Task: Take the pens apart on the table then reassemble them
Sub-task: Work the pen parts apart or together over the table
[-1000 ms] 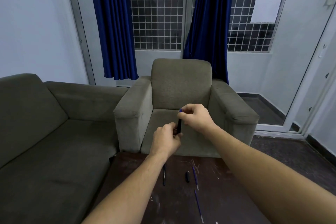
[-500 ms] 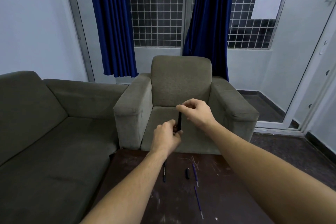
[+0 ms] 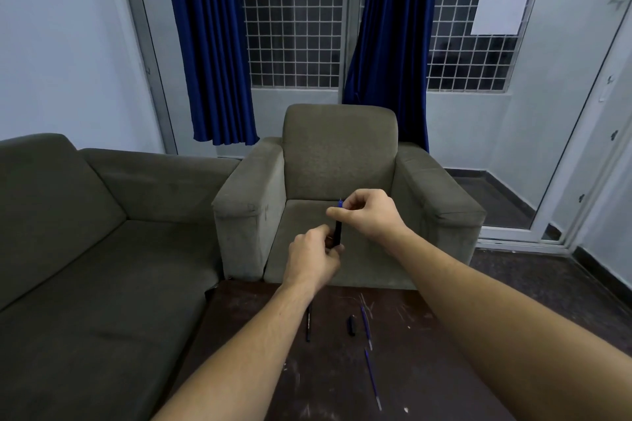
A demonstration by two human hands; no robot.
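Both hands are raised above the desk (image 3: 260, 335), in front of the armchair (image 3: 338, 161). The left hand (image 3: 313, 258) has its grip clenched on the lower end of a dark pen barrel (image 3: 338, 232), held nearly upright. The right hand (image 3: 369, 215) pinches a blue refill (image 3: 340, 203) that sticks out of the barrel's top. On the desk lie a black pen (image 3: 308, 325), a small black cap (image 3: 351, 325) and two more blue refills (image 3: 366, 323), (image 3: 372, 373), apart from each other.
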